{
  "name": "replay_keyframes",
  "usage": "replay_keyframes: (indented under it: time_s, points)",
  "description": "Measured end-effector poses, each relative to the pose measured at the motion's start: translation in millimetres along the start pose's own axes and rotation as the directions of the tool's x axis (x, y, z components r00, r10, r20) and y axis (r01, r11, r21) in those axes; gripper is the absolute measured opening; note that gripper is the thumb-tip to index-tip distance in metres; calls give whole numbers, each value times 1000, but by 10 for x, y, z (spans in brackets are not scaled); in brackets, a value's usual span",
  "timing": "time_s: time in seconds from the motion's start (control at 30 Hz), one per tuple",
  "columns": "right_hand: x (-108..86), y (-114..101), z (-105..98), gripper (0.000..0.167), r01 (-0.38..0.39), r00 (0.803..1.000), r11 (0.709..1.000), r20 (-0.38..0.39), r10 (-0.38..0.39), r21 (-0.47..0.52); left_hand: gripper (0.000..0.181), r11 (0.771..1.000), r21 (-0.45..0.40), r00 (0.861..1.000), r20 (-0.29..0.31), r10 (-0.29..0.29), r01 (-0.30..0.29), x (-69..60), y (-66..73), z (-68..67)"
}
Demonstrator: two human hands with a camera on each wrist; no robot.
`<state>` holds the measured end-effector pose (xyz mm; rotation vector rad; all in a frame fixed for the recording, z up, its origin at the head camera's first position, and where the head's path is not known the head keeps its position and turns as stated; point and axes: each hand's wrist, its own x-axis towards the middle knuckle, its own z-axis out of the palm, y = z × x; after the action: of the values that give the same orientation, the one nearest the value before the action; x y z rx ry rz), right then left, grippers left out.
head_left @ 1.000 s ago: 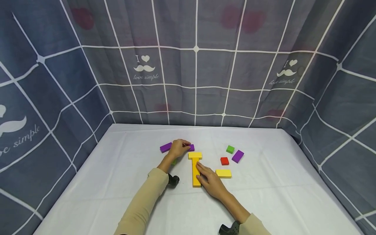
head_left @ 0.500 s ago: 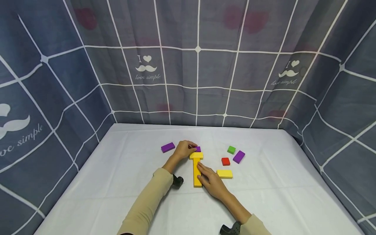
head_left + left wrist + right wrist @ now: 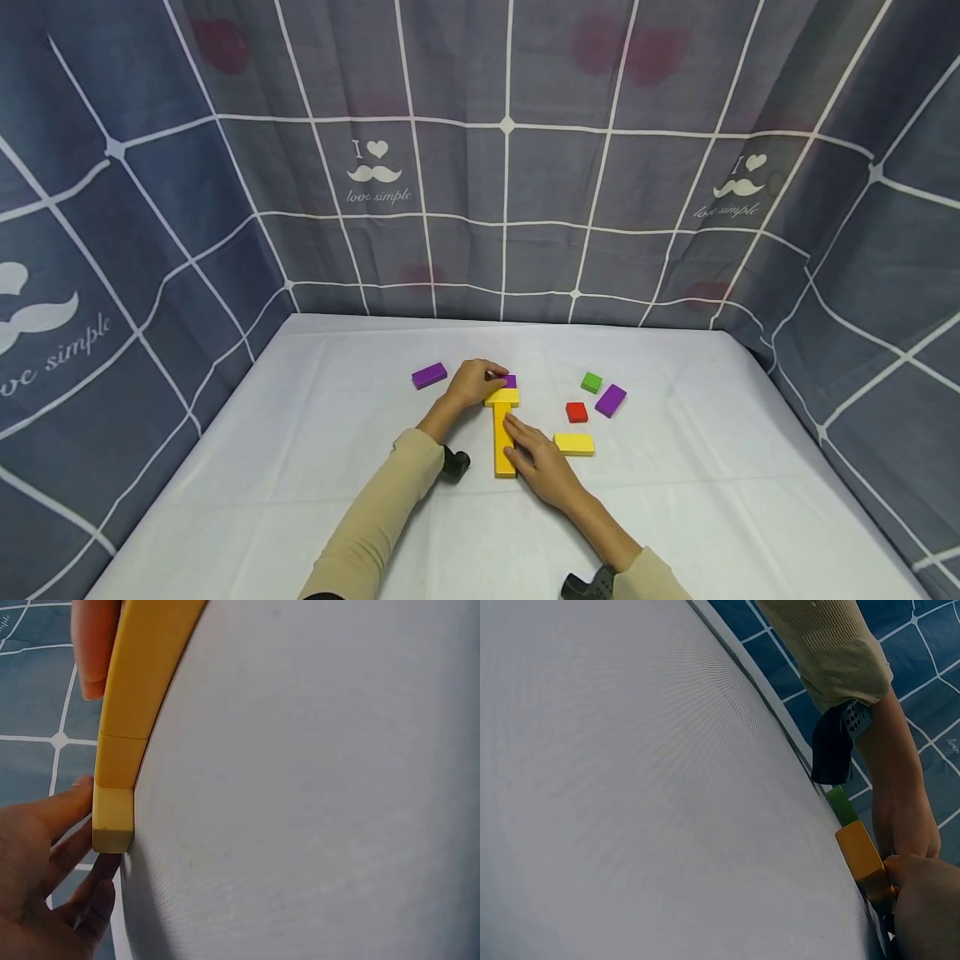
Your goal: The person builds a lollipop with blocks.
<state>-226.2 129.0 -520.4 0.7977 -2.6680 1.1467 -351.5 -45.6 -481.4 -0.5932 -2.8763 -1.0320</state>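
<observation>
Yellow wooden blocks form a T on the white cloth: a crossbar block [image 3: 502,398] above a long stem [image 3: 504,463]. Just beyond the crossbar lies a purple block [image 3: 511,381], and my left hand [image 3: 471,383] pinches it between thumb and fingertips. In the left wrist view the fingers of my left hand [image 3: 34,862] reach past the crossbar's end, with the purple block hidden. My right hand [image 3: 546,471] rests its fairly straight fingers and thumb along the stem's right side.
To the right lie a yellow block [image 3: 573,444], a red block [image 3: 577,412], a green block [image 3: 591,382] and a purple block [image 3: 611,401]. Another purple block [image 3: 429,376] lies left of my left hand. The right wrist view shows a green block [image 3: 841,806] beneath the left arm.
My left hand has slid the purple block rightward until it lies behind the yellow crossbar. My right hand stays on the stem.
</observation>
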Motion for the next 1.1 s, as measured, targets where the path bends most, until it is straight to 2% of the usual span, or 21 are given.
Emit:
replay_keyframes:
  time_s: [0.07,0.37,0.53,0.73,0.87,0.93,1.1]
  points:
    - [0,2,-5,50,0,1000,1000,3,0,1,23,1000,0,999,18,-31,31,-19,61,-28]
    - [3,15,-19,49,37,999,999,-13,-37,5,25,999,40,999,26,-27,26,0,86,-21]
    - [10,12,-3,49,46,999,999,-13,-46,-12,27,999,5,999,1,-38,38,-58,76,-132]
    - [8,-14,4,48,48,999,999,-18,-47,5,28,996,-76,997,-65,37,-42,-242,-70,-367]
    - [-2,-37,-5,48,47,999,999,-16,-47,18,30,994,-93,995,-89,52,-60,-416,-199,-511]
    - [-7,-43,-10,48,43,999,999,-13,-43,21,32,993,-101,996,-78,52,-60,-510,-258,-569]
    - [-14,-34,-20,48,47,999,999,-11,-47,13,41,991,-98,996,16,92,-90,-730,-385,-676]
